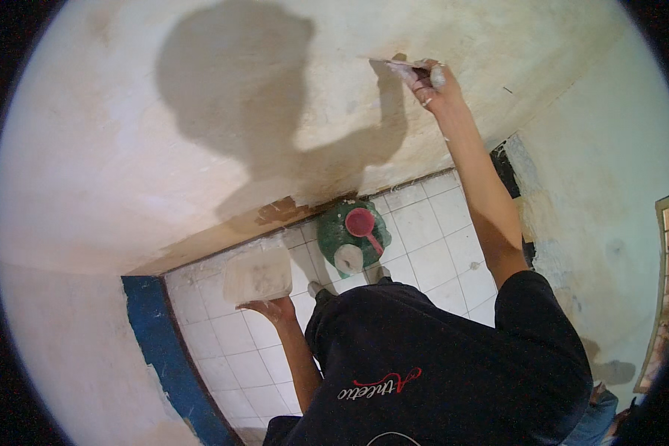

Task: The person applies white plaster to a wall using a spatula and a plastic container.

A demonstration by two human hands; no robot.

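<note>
My right hand (432, 85), smeared with white paste, grips a flat scraper (398, 64) against the pale, patchy wall (97, 141), where my head and arm cast shadows. Low at the left, my left hand (275, 308) holds a squarish, pale plastic container (257, 272) from underneath, with whitish smears inside it. Beyond my body on the floor lies a crumpled green object (333, 223) with a pink long-handled dipper (360, 222) and a round whitish item (348, 259) on it.
White floor tiles (438, 275) run along the wall's foot, under my feet (316, 288). A blue band (156, 349) edges the left wall. At the right are a pale green wall (595, 208), a framed opening (661, 275) and, low down, blue fabric (598, 416), possibly someone's clothing.
</note>
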